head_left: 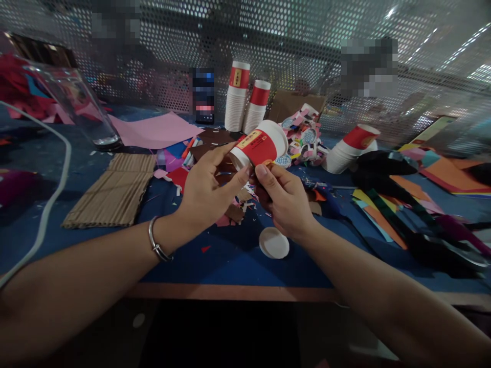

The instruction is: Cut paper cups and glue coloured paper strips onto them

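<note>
Both hands hold a red and white paper cup, tipped on its side above the table. My left hand is wrapped about the cup's left end, with the thumb below and the fingers partly hidden behind it. My right hand pinches the lower edge near the middle, thumb on top. Whether something small sits between the right fingertips, I cannot make out. On the table below lies a white paper disc. Paper scraps are scattered under the hands.
Stacked paper cups stand at the back, and a tilted stack is on the right. A cardboard piece, pink paper and a clear jar are left. A glue gun and coloured paper lie right.
</note>
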The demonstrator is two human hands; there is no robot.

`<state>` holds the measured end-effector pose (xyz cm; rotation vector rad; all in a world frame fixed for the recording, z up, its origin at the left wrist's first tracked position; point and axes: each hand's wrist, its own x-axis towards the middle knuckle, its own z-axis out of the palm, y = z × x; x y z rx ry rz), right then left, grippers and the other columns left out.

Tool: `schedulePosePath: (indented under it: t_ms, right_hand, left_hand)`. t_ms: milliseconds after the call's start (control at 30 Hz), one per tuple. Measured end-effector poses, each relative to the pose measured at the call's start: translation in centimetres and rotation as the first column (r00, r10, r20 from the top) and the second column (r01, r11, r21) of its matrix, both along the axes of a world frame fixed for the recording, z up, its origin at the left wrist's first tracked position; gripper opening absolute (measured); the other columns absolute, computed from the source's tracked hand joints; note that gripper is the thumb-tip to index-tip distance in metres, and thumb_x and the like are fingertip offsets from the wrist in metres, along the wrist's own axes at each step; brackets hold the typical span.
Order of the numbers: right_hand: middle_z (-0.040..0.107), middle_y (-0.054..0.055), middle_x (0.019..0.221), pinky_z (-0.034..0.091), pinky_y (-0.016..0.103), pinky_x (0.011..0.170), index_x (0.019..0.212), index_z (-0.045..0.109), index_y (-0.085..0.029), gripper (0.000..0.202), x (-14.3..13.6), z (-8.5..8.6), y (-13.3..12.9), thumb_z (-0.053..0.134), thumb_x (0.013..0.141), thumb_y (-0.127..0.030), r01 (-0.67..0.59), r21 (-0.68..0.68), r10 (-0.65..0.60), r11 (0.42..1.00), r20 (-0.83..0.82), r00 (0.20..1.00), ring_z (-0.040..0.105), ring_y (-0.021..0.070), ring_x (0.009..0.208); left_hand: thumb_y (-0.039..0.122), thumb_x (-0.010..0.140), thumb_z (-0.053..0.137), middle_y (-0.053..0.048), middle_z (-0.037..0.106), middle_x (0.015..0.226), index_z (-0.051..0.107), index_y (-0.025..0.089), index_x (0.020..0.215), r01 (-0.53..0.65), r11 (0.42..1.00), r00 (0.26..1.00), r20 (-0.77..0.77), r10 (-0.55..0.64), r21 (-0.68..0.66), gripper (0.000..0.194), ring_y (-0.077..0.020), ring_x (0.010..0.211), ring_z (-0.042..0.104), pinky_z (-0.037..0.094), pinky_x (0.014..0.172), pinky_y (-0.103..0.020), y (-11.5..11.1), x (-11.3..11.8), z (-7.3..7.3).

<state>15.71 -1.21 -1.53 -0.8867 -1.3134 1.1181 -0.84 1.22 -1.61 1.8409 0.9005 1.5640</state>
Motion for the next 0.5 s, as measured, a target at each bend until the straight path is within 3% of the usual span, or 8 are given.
schedulePosePath:
  t_ms: [300, 500]
  right_hand:
    - [0.039, -0.007, 0.060, 0.022, 0.024, 0.041, 0.075, 0.055, -0.023, 0.049, -0.08, 0.65, -0.24, 0.079, 0.087, -0.064, -0.003, 0.008, 0.003, 1.000, -0.010, 1.000, 0.031, 0.0070, 0.049]
    - [0.041, -0.007, 0.060, 0.023, 0.024, 0.041, 0.075, 0.057, -0.022, 0.046, 0.02, 0.51, -0.29, 0.076, 0.090, -0.061, 0.003, 0.033, -0.003, 0.999, 0.006, 1.000, 0.032, 0.0067, 0.048]
  left_hand:
    - [0.039, 0.092, 0.079, -0.007, 0.077, 0.118, 0.074, 0.025, 0.126, 0.040, 0.998, 0.999, -0.016, -0.039, 0.045, 0.038, -0.0251, 0.100, 0.072, 0.060, 0.092, -0.041, 0.52, -0.22, 0.22]
    - [0.040, 0.094, 0.077, -0.010, 0.074, 0.128, 0.071, 0.024, 0.132, 0.031, 0.998, 0.998, -0.055, -0.028, 0.046, 0.042, -0.0280, 0.116, 0.069, 0.057, 0.104, -0.045, 0.22, -0.37, 0.16]
